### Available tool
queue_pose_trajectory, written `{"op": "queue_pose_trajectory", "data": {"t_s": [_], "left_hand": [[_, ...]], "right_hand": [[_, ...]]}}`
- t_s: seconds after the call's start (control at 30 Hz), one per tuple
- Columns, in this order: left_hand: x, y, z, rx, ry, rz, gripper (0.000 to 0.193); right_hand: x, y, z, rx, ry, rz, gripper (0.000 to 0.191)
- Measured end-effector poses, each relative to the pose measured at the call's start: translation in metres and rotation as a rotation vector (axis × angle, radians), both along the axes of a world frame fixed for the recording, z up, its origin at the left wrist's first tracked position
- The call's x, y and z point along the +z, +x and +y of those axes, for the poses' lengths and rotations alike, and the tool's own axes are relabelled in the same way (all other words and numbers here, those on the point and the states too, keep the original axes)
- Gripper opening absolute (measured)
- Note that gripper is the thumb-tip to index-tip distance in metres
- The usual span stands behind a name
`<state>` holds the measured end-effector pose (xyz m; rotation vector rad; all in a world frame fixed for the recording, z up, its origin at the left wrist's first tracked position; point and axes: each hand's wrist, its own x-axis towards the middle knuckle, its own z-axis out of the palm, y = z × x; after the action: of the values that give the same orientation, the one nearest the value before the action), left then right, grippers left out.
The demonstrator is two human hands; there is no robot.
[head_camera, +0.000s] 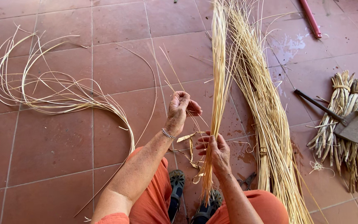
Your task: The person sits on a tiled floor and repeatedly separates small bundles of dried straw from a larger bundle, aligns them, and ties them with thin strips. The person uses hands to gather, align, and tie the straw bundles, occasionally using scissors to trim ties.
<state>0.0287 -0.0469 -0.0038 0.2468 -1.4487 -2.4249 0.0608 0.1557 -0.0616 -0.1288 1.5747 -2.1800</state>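
Head view showed the right hand [217,154] with its grip clenched round an upright bundle of pale yellow straw stalks [219,83], the left hand [180,108] pinching one thin strand (above the red tiled floor [54,149]).

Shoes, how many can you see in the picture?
2. One shoe is by the left knee, under the left forearm. The other shoe is lower, beneath the right hand that grips the straw bundle. Both are partly hidden by the arms.
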Motion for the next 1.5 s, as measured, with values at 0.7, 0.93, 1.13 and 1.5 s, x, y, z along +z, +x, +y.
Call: {"op": "queue_pose_trajectory", "data": {"t_s": [0.7,0.93,1.13,1.5], "left_hand": [[-0.038,0.020,0.049,-0.400,-0.099,-0.177,0.025],[-0.027,0.019,0.044,-0.160,-0.106,-0.110,0.021],[0.002,0.015,-0.006,0.088,0.059,0.048,0.018],[0.005,0.009,-0.022,0.316,-0.534,0.114,0.026]], "right_hand": [[-0.004,-0.001,0.011,-0.068,-0.072,0.008,0.015],[-0.011,-0.011,0.013,-0.132,0.049,0.029,0.027],[-0.035,-0.022,0.025,-0.166,0.095,0.144,0.026],[-0.020,-0.010,0.009,-0.202,0.158,0.195,0.032]]}}
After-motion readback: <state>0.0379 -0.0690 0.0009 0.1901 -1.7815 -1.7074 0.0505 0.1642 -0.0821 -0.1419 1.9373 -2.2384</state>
